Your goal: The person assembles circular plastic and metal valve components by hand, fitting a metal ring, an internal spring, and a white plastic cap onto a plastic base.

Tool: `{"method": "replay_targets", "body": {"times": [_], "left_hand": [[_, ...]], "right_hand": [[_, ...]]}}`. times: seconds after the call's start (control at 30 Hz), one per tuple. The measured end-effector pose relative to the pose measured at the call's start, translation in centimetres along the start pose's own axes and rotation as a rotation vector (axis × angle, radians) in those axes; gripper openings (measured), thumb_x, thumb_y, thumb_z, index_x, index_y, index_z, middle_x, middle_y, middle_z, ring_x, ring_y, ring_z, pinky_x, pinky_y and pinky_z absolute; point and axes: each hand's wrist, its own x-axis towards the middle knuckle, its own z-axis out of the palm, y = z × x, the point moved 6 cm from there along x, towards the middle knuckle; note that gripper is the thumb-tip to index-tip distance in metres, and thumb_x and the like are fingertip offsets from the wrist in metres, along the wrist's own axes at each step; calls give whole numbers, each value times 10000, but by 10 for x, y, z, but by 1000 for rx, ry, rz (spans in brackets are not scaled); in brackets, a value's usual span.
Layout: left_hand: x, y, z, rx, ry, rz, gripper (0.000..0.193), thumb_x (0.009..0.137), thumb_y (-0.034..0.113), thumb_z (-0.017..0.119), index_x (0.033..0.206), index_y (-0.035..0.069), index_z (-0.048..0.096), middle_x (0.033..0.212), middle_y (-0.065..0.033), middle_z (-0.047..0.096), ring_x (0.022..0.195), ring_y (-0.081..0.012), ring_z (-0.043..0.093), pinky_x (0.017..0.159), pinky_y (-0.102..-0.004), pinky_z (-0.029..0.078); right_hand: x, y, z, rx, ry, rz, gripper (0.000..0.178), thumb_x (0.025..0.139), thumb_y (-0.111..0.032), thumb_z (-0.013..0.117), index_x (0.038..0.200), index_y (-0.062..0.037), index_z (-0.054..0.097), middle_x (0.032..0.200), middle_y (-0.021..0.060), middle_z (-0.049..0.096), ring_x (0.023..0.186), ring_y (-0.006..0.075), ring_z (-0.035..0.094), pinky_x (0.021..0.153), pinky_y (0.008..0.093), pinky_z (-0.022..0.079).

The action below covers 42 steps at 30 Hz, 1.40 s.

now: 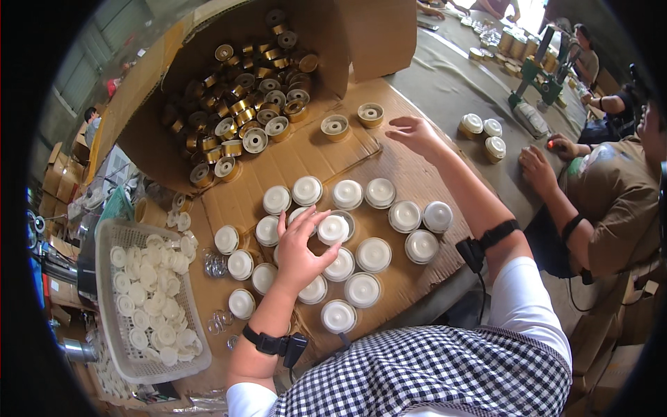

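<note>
My left hand (pixel 300 254) curves its thumb and fingers around the rim of a round white cap (pixel 333 229), which sits over another round piece among the group on the cardboard. Farther off to the right, my right hand (pixel 419 137) reaches out with fingers stretched and nothing in them. Just left of its fingertips stands a gold ring-shaped cup (pixel 370 115) with a pale recessed middle and a centre hole. A second such gold cup (pixel 335 127) stands beside it. Several white-capped round pieces (pixel 373 255) stand about my left hand, partly hidden by it.
A tipped cardboard box (pixel 389 35) holds a heap of gold cups (pixel 243 104). At left, a white plastic basket (pixel 111 313) contains white discs (pixel 149 292); metal springs (pixel 215 264) lie beside it. At right, a co-worker's hands (pixel 538 167) are near white-capped pieces (pixel 495 148) and a green press (pixel 535 83).
</note>
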Motion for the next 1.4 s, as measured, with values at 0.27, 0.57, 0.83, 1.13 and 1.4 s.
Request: {"method": "replay_targets", "body": {"times": [0.27, 0.57, 0.83, 1.13, 1.4], "left_hand": [[-2, -17, -6, -180, 103, -73, 528, 818, 246, 780, 1317, 149, 640, 1315, -43, 689, 1328, -232, 559, 1236, -558, 149], [2, 6, 15, 260, -101, 67, 497, 915, 421, 703, 1336, 158, 674, 1427, -73, 616, 1430, -266, 442, 1242, -590, 93], [-34, 7, -102, -113, 162, 2, 648, 970, 445, 639, 1476, 62, 506, 1512, -168, 506, 1438, -345, 417, 1211, -469, 260], [-197, -38, -133, -209, 17, -227, 1428, 499, 497, 979, 1624, 79, 205, 1685, -169, 208, 1551, -346, 215, 1252, -467, 216], [-183, -32, -93, 260, -32, -379, 1314, 492, 296, 1000, 1597, 215, 294, 1680, -163, 144, 1501, -428, 265, 1196, -536, 341]], "right_hand": [[-141, -3, -57, 221, 66, -198, 318, 932, -197, 769, 1181, -14, 694, 1075, 69, 725, 994, 141, 688, 845, 286, 562], [-278, 35, -38, 10, 421, -159, 370, 871, -128, 774, 1198, -1, 659, 1155, 151, 669, 1070, 252, 668, 902, 354, 544], [-343, -46, 29, -312, 324, -499, 945, 715, -334, 887, 1472, -16, 417, 1501, 240, 427, 1396, 452, 376, 1140, 558, 329], [-361, -67, 96, -372, 195, -624, 1031, 670, -365, 918, 1496, -43, 392, 1518, 241, 390, 1383, 463, 372, 1112, 578, 354], [-354, -76, 129, -264, 19, -585, 1006, 673, -310, 917, 1494, -43, 400, 1488, 204, 420, 1336, 422, 420, 1103, 538, 399]]}}
